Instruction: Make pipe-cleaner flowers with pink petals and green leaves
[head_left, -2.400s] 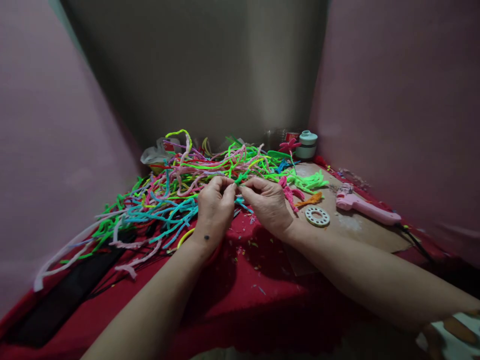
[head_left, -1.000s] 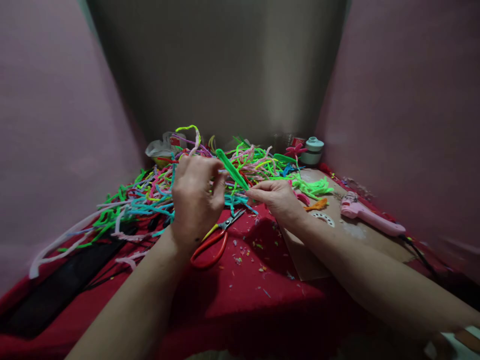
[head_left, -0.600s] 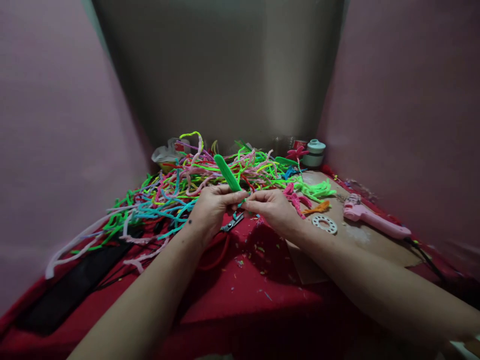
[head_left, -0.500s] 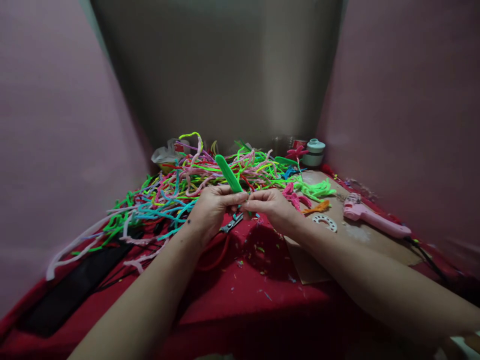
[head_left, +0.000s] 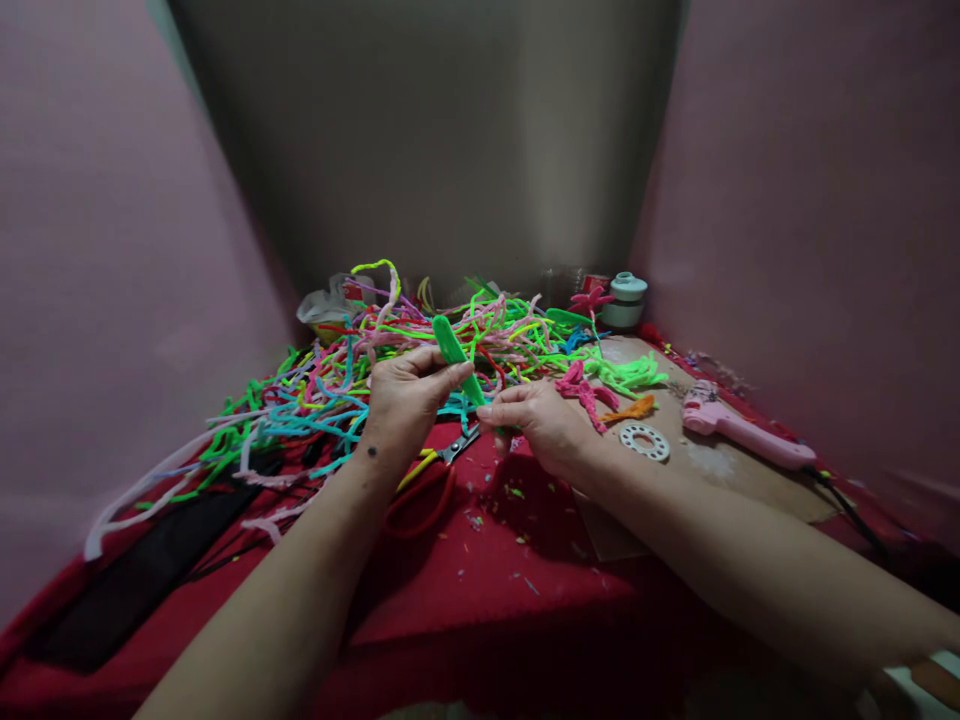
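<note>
- Holding one green strip [head_left: 450, 345] — left hand [head_left: 403, 400] is pinching its middle, thumb against fingers; right hand [head_left: 544, 420] is pinching its lower end. Strip is tilting before the heap.
- Red cloth [head_left: 480, 620], one: is running to the near edge, scraps dotting the stretch before the hands.
- Scissors [head_left: 451, 451], one pair: are lying just beside the left hand.
- White ring [head_left: 660, 447], one; pink glue gun [head_left: 754, 435], one: are resting on cardboard [head_left: 739, 490].
- Fuzzy stem heap [head_left: 510, 335], uncountable: is blocking the far side — two pink walls [head_left: 112, 250] are flanking.
</note>
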